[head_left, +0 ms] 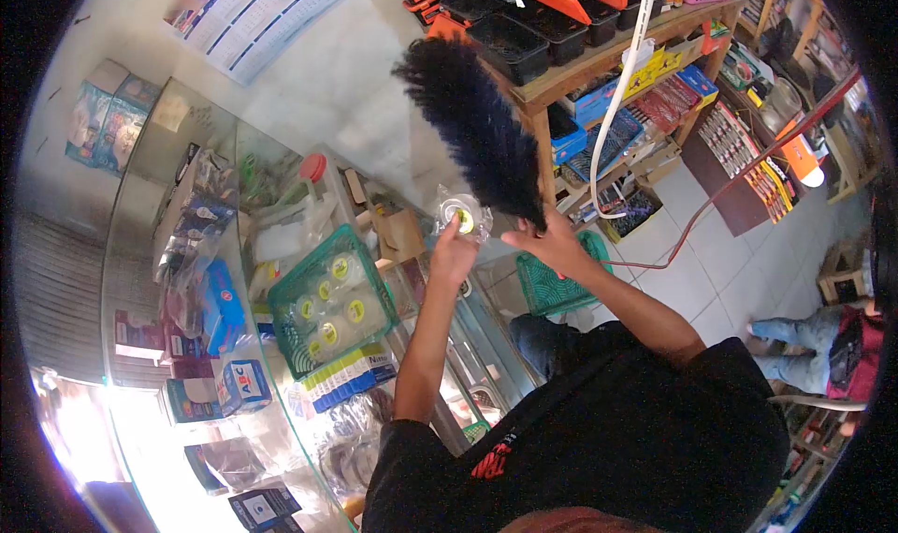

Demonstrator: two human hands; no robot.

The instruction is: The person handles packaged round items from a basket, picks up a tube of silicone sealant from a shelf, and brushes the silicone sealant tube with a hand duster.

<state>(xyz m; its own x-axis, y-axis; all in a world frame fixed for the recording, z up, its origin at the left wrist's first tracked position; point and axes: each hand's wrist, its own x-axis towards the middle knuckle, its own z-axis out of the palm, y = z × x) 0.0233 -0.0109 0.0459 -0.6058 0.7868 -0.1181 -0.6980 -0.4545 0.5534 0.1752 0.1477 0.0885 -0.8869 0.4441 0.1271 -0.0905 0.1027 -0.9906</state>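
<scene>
feather duster (472,126): grasped at its base in the right hand (554,245), plume beside the left corner of the wooden bench (585,67). green basket (297,357): left of both hands, containing rolls with yellow-green labels (356,311). plastic-wrapped roll (460,213): gripped by the left hand (455,255), beyond the basket's upper-right corner, near the duster.

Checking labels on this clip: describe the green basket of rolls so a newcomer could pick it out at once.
Start at the glass showcase on the left, then go right to the green basket short of the left hand. It holds wrapped rolls with round yellow labels; the other green basket, below the right hand, shows none.
</scene>
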